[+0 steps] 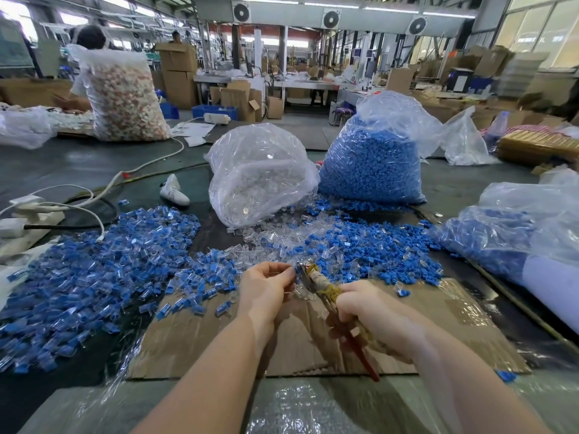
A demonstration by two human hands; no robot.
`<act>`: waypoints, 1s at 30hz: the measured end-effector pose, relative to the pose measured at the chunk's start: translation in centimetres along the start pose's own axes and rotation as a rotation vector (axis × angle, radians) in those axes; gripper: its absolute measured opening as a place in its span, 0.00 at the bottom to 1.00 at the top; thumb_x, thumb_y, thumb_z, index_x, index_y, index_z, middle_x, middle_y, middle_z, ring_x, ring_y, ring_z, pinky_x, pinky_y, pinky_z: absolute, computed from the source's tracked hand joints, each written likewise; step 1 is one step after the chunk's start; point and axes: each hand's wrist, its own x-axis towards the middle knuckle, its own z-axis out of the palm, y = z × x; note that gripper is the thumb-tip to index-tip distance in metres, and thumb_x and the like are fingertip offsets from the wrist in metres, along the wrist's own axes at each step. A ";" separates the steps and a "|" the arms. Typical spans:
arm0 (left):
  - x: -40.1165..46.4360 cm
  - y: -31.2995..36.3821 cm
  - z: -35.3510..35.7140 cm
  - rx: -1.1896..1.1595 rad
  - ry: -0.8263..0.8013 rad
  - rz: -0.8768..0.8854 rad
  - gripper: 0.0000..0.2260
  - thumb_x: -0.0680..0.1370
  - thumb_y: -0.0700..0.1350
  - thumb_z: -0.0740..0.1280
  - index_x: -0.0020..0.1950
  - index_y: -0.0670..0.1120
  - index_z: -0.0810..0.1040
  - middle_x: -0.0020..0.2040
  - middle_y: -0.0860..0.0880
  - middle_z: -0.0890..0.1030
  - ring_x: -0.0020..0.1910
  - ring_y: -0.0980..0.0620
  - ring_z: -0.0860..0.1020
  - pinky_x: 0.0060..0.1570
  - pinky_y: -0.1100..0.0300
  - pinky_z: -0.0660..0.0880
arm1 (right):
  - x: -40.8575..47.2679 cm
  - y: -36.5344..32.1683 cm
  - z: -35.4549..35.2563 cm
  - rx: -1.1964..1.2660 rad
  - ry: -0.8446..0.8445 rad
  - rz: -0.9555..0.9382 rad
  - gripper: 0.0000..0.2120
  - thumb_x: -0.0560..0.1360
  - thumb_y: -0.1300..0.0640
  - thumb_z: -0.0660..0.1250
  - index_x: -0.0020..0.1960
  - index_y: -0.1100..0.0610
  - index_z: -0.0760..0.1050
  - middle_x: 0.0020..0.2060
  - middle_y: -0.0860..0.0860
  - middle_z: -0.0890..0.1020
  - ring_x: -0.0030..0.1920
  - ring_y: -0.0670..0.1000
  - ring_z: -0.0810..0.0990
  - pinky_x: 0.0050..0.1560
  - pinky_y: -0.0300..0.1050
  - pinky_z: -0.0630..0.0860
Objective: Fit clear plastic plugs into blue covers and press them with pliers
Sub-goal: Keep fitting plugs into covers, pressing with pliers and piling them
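Both forearms reach forward over the cardboard sheet [438, 327], which serves as landmark. Left hand [266, 289] is raised above the sheet's far edge, fingers curled, fingertips pinching a small piece at the pliers' nose; the piece is mostly hidden, a blue edge just showing. Right hand [369, 311] is above the sheet's middle, fingers wrapped round the pliers [326, 296] handles, clamped on them.

Pliers: long axis runs diagonally, nose pointing up and left toward the left fingertips, red handle ends pointing down and right toward the sheet's near edge. Head and upper handles are wrapped in yellowish tape. Whether the nose is closed on the piece, cannot tell.

Beyond the sheet's far edge: a loose spread of clear plugs [275, 236] mixed with blue covers [360, 242]. Left of the sheet: a broad pile of joined blue-and-clear pieces [81, 277]. Farther beyond: an open bag of clear plugs [260, 173], touching beside it a fuller bag of blue covers [372, 164]. Right of the sheet: another bag of blue parts [501, 236].

Surface is a dark floor with white cables [94, 198] and a white shoe [174, 191]. Room is a factory hall with cardboard boxes and ceiling fans; a seated person [87, 42] is behind a large bag, far left.
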 end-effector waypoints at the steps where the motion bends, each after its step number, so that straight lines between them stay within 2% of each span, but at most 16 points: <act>1: 0.0 0.0 0.1 0.008 0.006 0.007 0.03 0.74 0.34 0.69 0.41 0.41 0.80 0.34 0.45 0.79 0.34 0.50 0.76 0.36 0.57 0.76 | -0.2 0.0 0.0 -0.019 -0.010 0.009 0.07 0.68 0.66 0.58 0.35 0.56 0.65 0.35 0.55 0.74 0.40 0.56 0.77 0.39 0.46 0.71; 4: -0.1 0.1 0.4 -0.010 0.034 0.012 0.04 0.74 0.34 0.69 0.40 0.41 0.79 0.33 0.45 0.79 0.33 0.50 0.76 0.37 0.56 0.75 | -0.3 -0.1 -0.1 -0.048 -0.029 0.039 0.10 0.60 0.61 0.61 0.40 0.51 0.66 0.37 0.54 0.77 0.41 0.54 0.79 0.40 0.47 0.72; 7: -0.2 0.2 0.5 -0.043 0.057 -0.003 0.04 0.74 0.34 0.69 0.40 0.40 0.79 0.32 0.45 0.78 0.31 0.51 0.75 0.34 0.58 0.75 | -0.1 -0.2 -0.1 -0.053 -0.032 0.048 0.11 0.60 0.62 0.60 0.43 0.56 0.68 0.40 0.57 0.76 0.45 0.57 0.80 0.45 0.51 0.73; 10: 0.0 0.4 0.4 -0.049 0.077 -0.007 0.02 0.74 0.36 0.69 0.42 0.41 0.79 0.34 0.45 0.79 0.31 0.52 0.76 0.33 0.60 0.76 | -0.2 -0.6 -0.2 -0.062 -0.057 0.026 0.11 0.58 0.61 0.59 0.40 0.59 0.67 0.39 0.57 0.73 0.43 0.55 0.74 0.44 0.50 0.68; 13: -0.1 0.5 0.3 -0.033 0.079 -0.008 0.00 0.74 0.37 0.70 0.44 0.41 0.79 0.35 0.45 0.80 0.31 0.53 0.77 0.32 0.62 0.77 | -0.2 -0.6 -0.4 -0.118 -0.055 0.023 0.05 0.64 0.64 0.60 0.39 0.58 0.66 0.39 0.56 0.72 0.42 0.54 0.74 0.45 0.49 0.68; 15: -0.1 0.6 0.2 -0.033 0.077 -0.014 0.01 0.74 0.37 0.70 0.43 0.41 0.79 0.34 0.46 0.80 0.30 0.54 0.77 0.31 0.64 0.77 | -0.1 -0.5 -0.4 -0.123 -0.054 0.021 0.05 0.67 0.67 0.58 0.38 0.58 0.66 0.38 0.56 0.72 0.41 0.53 0.77 0.44 0.48 0.68; 20: -0.2 0.8 0.1 -0.039 0.083 -0.032 0.02 0.74 0.36 0.69 0.42 0.41 0.79 0.34 0.45 0.80 0.30 0.53 0.77 0.32 0.63 0.76 | -0.1 -0.4 -0.2 -0.094 -0.055 0.037 0.06 0.67 0.66 0.58 0.41 0.58 0.68 0.36 0.55 0.74 0.38 0.52 0.76 0.37 0.44 0.66; 23: -0.3 0.9 0.1 -0.034 0.082 -0.037 0.02 0.74 0.36 0.69 0.42 0.41 0.79 0.35 0.45 0.80 0.30 0.54 0.76 0.30 0.64 0.76 | -0.3 -0.6 -0.1 -0.116 -0.049 0.025 0.06 0.66 0.63 0.59 0.42 0.57 0.68 0.37 0.55 0.73 0.38 0.52 0.74 0.39 0.45 0.65; 25: -0.4 0.9 0.1 -0.023 0.078 -0.041 0.01 0.74 0.36 0.69 0.43 0.40 0.79 0.36 0.45 0.80 0.31 0.53 0.77 0.32 0.64 0.77 | -0.5 -0.8 -0.1 -0.130 -0.043 0.022 0.05 0.66 0.63 0.59 0.42 0.58 0.68 0.38 0.56 0.72 0.35 0.52 0.72 0.33 0.41 0.64; 27: -0.6 0.9 0.1 -0.008 0.070 -0.047 0.01 0.74 0.35 0.69 0.43 0.40 0.79 0.37 0.44 0.80 0.33 0.52 0.77 0.35 0.62 0.78 | -0.7 -0.9 -0.1 -0.130 -0.048 0.030 0.05 0.67 0.64 0.59 0.41 0.57 0.67 0.37 0.56 0.73 0.27 0.47 0.70 0.23 0.35 0.61; 28: -0.6 0.9 0.1 -0.005 0.068 -0.051 0.02 0.74 0.35 0.69 0.43 0.41 0.79 0.38 0.44 0.80 0.33 0.52 0.77 0.36 0.61 0.78 | -0.6 -0.8 -0.1 -0.134 -0.050 0.034 0.05 0.68 0.65 0.58 0.41 0.57 0.67 0.37 0.56 0.74 0.26 0.46 0.70 0.22 0.35 0.61; 30: -0.6 0.9 0.2 -0.022 0.072 -0.066 0.03 0.74 0.34 0.68 0.41 0.41 0.79 0.38 0.44 0.80 0.33 0.53 0.76 0.35 0.62 0.77 | -0.4 -0.6 0.0 -0.138 -0.041 0.034 0.05 0.69 0.66 0.57 0.40 0.57 0.67 0.37 0.55 0.74 0.34 0.50 0.73 0.30 0.38 0.66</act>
